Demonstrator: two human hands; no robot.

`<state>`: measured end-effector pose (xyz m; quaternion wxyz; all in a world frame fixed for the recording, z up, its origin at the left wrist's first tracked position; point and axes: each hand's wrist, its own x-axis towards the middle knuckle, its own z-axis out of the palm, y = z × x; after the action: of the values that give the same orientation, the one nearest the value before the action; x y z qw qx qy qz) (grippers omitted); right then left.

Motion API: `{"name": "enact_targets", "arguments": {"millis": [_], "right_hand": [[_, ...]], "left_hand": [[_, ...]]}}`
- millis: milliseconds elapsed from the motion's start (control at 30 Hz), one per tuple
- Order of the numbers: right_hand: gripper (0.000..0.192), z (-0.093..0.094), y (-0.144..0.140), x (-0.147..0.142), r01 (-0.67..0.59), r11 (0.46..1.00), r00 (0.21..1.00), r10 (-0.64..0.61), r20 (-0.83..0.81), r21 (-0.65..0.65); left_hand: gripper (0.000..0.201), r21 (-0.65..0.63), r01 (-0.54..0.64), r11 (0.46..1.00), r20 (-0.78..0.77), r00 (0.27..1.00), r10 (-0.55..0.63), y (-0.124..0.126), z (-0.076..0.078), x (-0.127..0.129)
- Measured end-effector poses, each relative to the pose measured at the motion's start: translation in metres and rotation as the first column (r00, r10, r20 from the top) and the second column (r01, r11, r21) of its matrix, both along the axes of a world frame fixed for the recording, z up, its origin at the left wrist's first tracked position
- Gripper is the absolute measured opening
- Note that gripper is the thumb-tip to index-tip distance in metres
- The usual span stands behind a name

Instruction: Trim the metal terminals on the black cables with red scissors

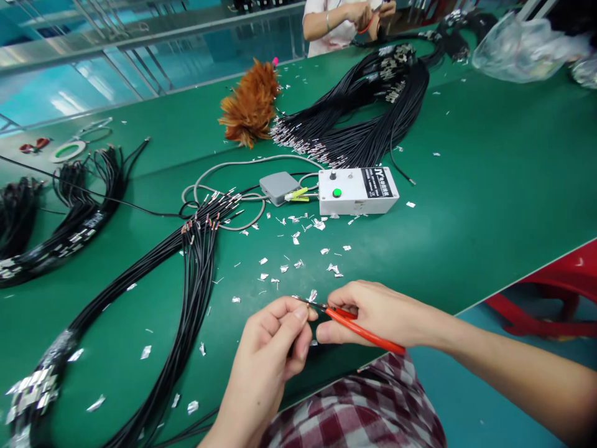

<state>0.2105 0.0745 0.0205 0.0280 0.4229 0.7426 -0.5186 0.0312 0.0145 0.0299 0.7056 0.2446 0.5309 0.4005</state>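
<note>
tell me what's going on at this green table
A person's right-hand grip holds a red-handled cutting tool, its tips right at the left-hand grip, which is pinched together; what it pinches is too small to tell. Silvery scraps lie scattered on the green table between the hands and a white box. Bundled black cables lie to the left. Across the table, another person's hands are in view.
</note>
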Motion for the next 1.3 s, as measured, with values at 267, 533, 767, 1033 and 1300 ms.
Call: {"name": "enact_targets", "arguments": {"millis": [267,533,767,1033,1300], "right_hand": [[0.054,0.006,-0.004,-0.007,0.047,0.984,0.995,-0.061,0.073,0.171],[0.050,-0.006,-0.006,0.005,0.066,0.998,0.995,-0.064,0.080,-0.011],[0.048,0.003,-0.010,0.011,0.053,0.994,0.999,-0.054,-0.001,-0.098],[0.049,0.002,-0.006,0.005,0.009,0.990,0.999,-0.016,-0.050,-0.138],[0.050,-0.003,-0.008,0.007,0.015,0.999,1.000,-0.014,0.022,-0.049]], "left_hand": [[0.019,-0.040,-0.001,0.999,0.137,0.991,0.007,0.001,-0.003,-0.001],[0.023,-0.078,0.013,0.997,0.279,0.960,0.009,0.004,0.000,-0.013],[0.019,0.018,-0.003,1.000,-0.010,1.000,0.003,0.000,0.005,-0.003],[0.017,0.145,0.025,0.989,-0.381,0.924,0.033,-0.005,0.007,0.008],[0.010,0.298,0.123,0.947,-0.559,0.826,0.069,-0.008,0.002,0.010]]}}
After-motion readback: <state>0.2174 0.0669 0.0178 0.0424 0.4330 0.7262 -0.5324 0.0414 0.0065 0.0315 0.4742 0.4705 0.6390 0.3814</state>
